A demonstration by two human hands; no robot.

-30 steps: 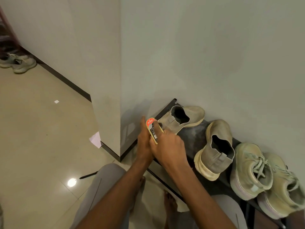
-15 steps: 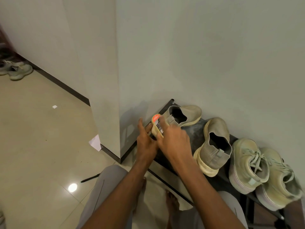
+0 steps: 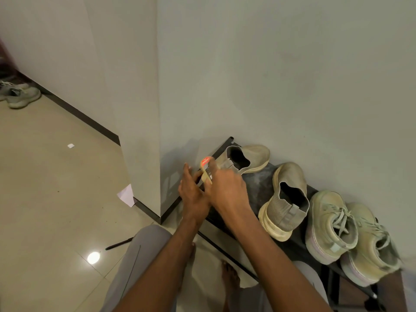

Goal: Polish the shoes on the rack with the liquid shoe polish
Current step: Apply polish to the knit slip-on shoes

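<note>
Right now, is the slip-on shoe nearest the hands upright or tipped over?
Tipped: the slip-on shoe lies on its side on the rack, its opening facing sideways.
</note>
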